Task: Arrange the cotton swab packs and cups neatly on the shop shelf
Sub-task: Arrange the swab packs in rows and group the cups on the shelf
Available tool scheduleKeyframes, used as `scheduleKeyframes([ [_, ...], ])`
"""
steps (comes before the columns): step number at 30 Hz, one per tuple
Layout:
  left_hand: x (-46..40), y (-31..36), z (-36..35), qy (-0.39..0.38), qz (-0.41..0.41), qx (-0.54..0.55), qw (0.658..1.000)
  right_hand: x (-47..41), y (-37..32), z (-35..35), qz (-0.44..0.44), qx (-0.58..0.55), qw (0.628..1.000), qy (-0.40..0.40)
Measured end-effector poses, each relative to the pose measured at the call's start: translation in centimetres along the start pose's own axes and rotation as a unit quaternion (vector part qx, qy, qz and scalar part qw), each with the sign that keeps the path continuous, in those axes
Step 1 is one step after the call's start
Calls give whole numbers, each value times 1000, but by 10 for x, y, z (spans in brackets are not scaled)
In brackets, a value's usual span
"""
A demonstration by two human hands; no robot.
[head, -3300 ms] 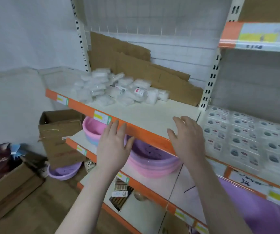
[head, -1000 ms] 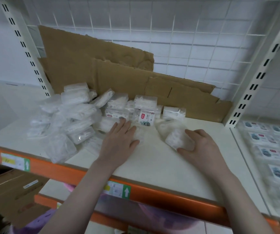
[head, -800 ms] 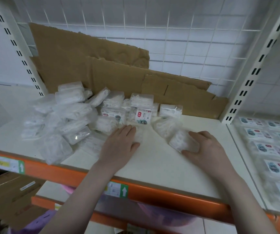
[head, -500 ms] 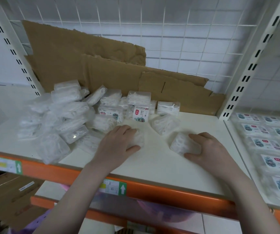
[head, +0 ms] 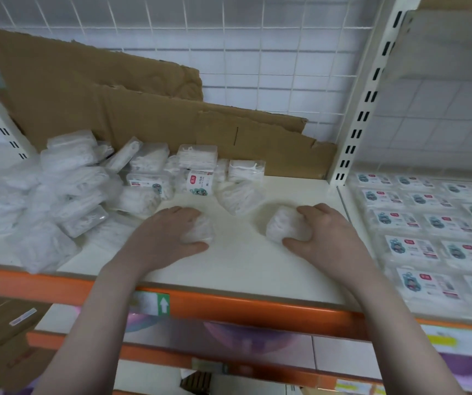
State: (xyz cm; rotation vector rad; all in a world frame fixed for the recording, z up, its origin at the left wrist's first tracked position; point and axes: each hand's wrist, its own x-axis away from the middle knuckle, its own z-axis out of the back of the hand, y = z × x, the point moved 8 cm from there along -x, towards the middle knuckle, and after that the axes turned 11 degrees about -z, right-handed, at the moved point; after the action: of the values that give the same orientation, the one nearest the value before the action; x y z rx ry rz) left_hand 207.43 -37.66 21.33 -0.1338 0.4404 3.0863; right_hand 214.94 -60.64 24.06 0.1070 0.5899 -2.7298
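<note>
— Left hand (head: 169, 238)?
— Curled over a small clear pack of white swabs (head: 200, 230), thumb underneath on the near side, fingers wrapped over the top. Pack down on the white shelf board (head: 243, 269), near the middle.

— Right hand (head: 323, 238)?
— Much the same. Gripping a second swab pack (head: 282, 226), fingers over its far edge, thumb hooked along its near edge. Resting on the board, well apart from the left one, close to the right end of the bay.

— Other packs?
— Heaped loosely to the left (head: 66, 192), tilted every which way, some stacked on others, reaching almost to the orange front rail (head: 229, 307). Further back, a few boxes standing against the cardboard: one with a red-and-white label facing out (head: 197, 182), another clear box just right of it (head: 246, 171). One more bag lying flat between the two hands, a little behind them (head: 240, 199).

— Behind all that?
— Torn brown cardboard sheets (head: 132, 104) leaning on a white wire grid (head: 257, 52).

— Right of the upright?
— White slotted post (head: 363, 109), then a neighbouring shelf with labelled flat packs laid in tidy rows (head: 434, 232).

— Cups?
— Cannot tell; only blurred purple and pink shapes under the shelf (head: 229, 337).

— Lower left?
— Brown cartons (head: 4, 337), blurred.
</note>
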Motion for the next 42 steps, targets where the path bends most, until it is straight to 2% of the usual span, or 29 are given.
scheduleKeyframes([
  [8,1,67,1,65,-26,32,997,23,54,50,-2,12,999,42],
  [13,5,107,-9,37,-52,35,997,53,92,70,-42,4,997,66],
  [19,17,163,-19,36,-123,51,990,103,142,91,-110,-15,989,94],
  [28,24,249,-30,26,-172,32,984,151,215,126,-170,-14,981,92],
  [37,-24,329,-55,20,-137,11,990,120,304,164,-138,-30,986,93],
  [42,-62,381,-72,38,-113,4,993,78,350,178,-75,0,996,56],
])
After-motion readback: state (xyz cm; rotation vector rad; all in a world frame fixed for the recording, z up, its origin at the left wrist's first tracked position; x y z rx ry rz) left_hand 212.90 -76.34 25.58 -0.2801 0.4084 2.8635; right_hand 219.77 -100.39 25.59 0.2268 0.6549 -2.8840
